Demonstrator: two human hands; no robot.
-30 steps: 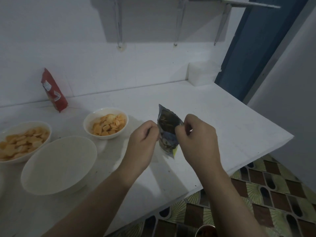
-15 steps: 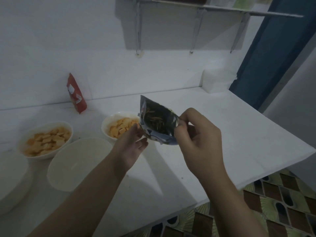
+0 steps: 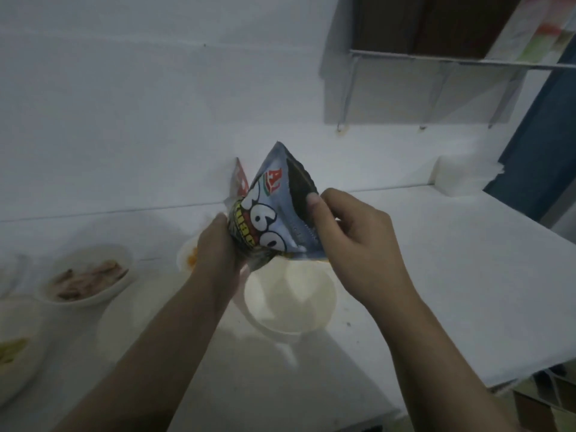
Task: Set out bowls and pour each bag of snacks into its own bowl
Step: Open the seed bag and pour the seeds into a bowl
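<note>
Above the empty bowl [image 3: 290, 302], both hands' [image 3: 349, 241] grip pinches the upended bag [image 3: 274, 213].

White counter [image 3: 436, 260], white wall [image 3: 124, 104], wire shelf [image 3: 436, 57] (upper right), blue door [image 3: 542, 151]

Two bare forearms enter from the lower edge, each ending in a bare hand: left hand [image 3: 218, 244], right hand [image 3: 355, 241]. No sleeve, watch, ring or glove shows on either. On the right hand, a short, rounded thumbnail faces the camera.
</note>
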